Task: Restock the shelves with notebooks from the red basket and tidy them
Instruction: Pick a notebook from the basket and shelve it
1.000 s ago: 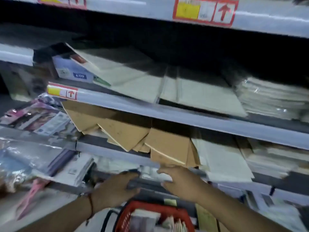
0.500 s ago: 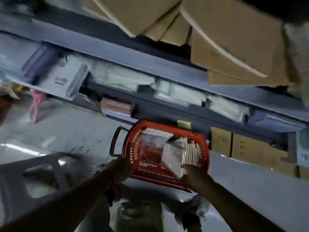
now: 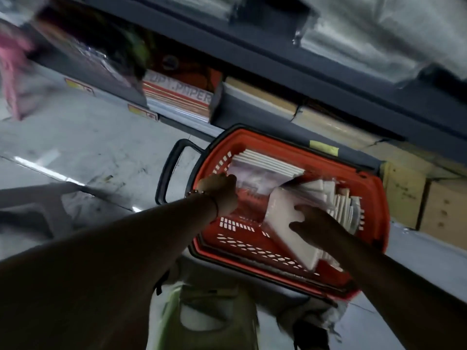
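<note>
A: A person leans over a red basket (image 3: 255, 245) on the grey floor (image 3: 106, 147), both hands inside it. The basket sits at about four o'clock from the centre of the view, hard against the foot of the shelves (image 3: 278, 72), which run across from nine to two o'clock.

B: And the hands?

A: The left hand (image 3: 222, 195), a thin band at the wrist, reaches over the basket's ten o'clock corner and has its fingers curled on a clear-wrapped pack of notebooks (image 3: 262, 170). How firm the hold is cannot be told; the fingertips are hidden behind the hand.

B: The right?

A: The right hand (image 3: 313, 223) lies spread, fingers straight, flat on a leaning white wrapped pack (image 3: 285, 223) in the basket's middle. It grips nothing.

B: Anything else in there?

A: A row of notebooks (image 3: 338, 205) stands on edge along the three o'clock wall, just beside that white pack. The basket's black handle (image 3: 171, 173) juts out at nine o'clock.

B: And the shelves?

A: A stack marked "PAPER" (image 3: 179, 97) at eleven o'clock, brown cartons (image 3: 424, 198) at three o'clock on the lowest level. The rest is blurred.
</note>
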Motion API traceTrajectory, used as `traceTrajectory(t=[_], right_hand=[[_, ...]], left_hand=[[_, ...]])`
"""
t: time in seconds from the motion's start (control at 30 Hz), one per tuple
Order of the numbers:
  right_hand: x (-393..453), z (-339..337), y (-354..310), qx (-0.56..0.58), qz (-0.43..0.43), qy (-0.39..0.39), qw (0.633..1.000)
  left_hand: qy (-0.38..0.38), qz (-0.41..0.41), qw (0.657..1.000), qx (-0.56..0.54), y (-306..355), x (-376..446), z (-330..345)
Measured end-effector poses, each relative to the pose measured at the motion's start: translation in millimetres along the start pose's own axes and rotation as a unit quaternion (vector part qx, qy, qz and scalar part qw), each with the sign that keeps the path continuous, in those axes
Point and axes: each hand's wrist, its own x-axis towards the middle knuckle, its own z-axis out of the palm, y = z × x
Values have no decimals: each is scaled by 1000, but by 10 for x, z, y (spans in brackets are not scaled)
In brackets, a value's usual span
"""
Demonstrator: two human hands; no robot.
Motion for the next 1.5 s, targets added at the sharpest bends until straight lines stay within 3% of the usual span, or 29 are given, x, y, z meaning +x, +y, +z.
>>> traceTrajectory(t=[0.2,0.33,0.5,0.77,1.0,1.17,1.33,1.5], right_hand=[[479,79,-117,-52,-58,49,996],[708,147,-164,-3,-48,53,997],[866,248,-157,65,-22,100,993],[958,463,-154,130,-11,168,977],[853,396,-88,316,38,166,933],[507,121,-85,358,-9,28,933],[-107,-182,-340,372,-21,-13,928],[-887,-585,-711,452,-31,3,891]], left_hand=[[72,-7,995,74,129,466,251],[151,2,978,142,112,584,374],[200,37,971,128,101,553,453],[21,56,996,67,-125,549,763],[56,51,997,-28,-69,278,574],[55,113,985,-117,-221,-215,121],[91,106,948,-286,-387,-686,-357],[127,99,824,-543,-464,-1223,-970]])
